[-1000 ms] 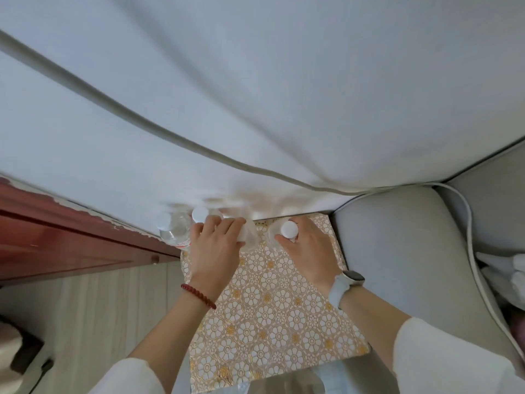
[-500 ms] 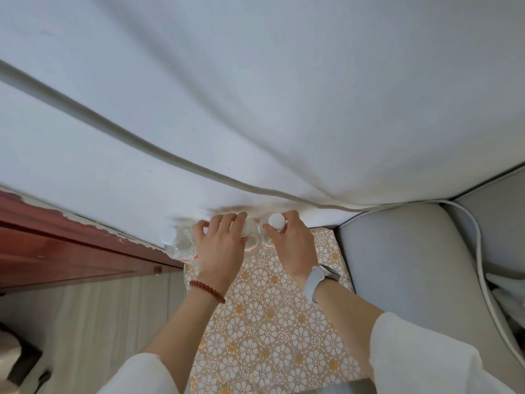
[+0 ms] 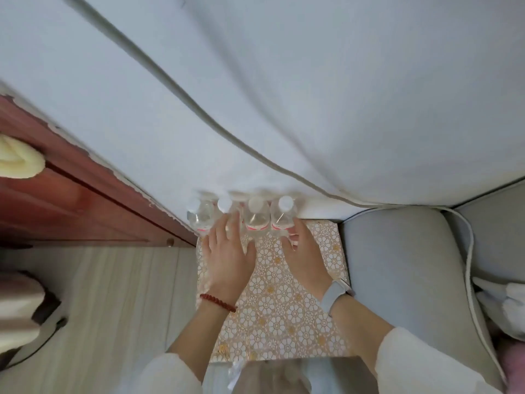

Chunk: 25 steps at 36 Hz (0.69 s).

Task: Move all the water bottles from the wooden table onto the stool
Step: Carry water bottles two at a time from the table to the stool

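Four clear plastic water bottles stand upright in a row at the far edge of the stool (image 3: pixel 272 308), against the white wall (image 3: pixel 312 95): first bottle (image 3: pixel 200 216) at the left end, second bottle (image 3: pixel 227 207) partly behind the fingers, third bottle (image 3: pixel 257 217), fourth bottle (image 3: pixel 282 214) at the right end. All have white round caps and thin red-and-white label bands; the bodies are see-through and ribbed. The stool top is flat and rectangular, covered in a glossy gold-and-white flower pattern. Left hand (image 3: pixel 230 257) has its fingers spread flat, fingertips touching the second bottle, gripping nothing. Right hand (image 3: pixel 304 258) is open too, fingertips at the base of the fourth bottle, not wrapped round it. One red bead bracelet (image 3: pixel 217 302) on the left wrist, one white watch (image 3: pixel 335 292) on the right. Left of the stool: red-brown wooden furniture (image 3: pixel 71 200) with chipped edging and a pale wood-grain floor (image 3: pixel 113 308). Right of the stool: a smooth grey cushion (image 3: pixel 397 280). A grey cable (image 3: pixel 199 109) crosses the wall.
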{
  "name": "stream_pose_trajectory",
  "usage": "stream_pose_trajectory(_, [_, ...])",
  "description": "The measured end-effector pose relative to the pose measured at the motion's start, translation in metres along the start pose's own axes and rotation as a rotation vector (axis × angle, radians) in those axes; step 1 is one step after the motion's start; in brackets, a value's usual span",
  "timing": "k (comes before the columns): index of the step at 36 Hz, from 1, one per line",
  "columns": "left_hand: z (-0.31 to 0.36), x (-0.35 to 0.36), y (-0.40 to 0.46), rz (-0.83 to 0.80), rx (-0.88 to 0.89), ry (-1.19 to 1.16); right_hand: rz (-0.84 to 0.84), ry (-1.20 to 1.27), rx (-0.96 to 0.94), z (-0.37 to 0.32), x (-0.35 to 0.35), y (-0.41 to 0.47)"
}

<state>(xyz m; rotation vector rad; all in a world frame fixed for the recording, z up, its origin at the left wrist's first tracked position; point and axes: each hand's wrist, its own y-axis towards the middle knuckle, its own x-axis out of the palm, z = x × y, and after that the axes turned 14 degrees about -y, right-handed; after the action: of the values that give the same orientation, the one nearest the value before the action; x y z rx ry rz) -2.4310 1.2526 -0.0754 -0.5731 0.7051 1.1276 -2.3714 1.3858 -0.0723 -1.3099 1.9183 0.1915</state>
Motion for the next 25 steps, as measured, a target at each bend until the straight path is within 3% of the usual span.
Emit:
stream_pose_trajectory(4, [-0.015, -0.022, -0.056, 0.053, -0.244, -0.161, -0.185, -0.065, -0.043, -0.013, -0.002, -0.039])
stream_pose_trajectory(11, [-0.059, -0.086, -0.161, 0.228, -0.439, -0.182, -0.430, -0.244, -0.253, -0.072, 0.027, -0.104])
stream_pose_trajectory(18, [-0.124, -0.194, -0.308, 0.496, -0.591, -0.048, -0.612, -0.362, -0.593, -0.166, 0.121, -0.218])
stream_pose_trajectory(25, [-0.185, -0.290, -0.515, 0.791, -0.781, 0.046, -0.774, -0.453, -0.977, -0.241, 0.229, -0.407])
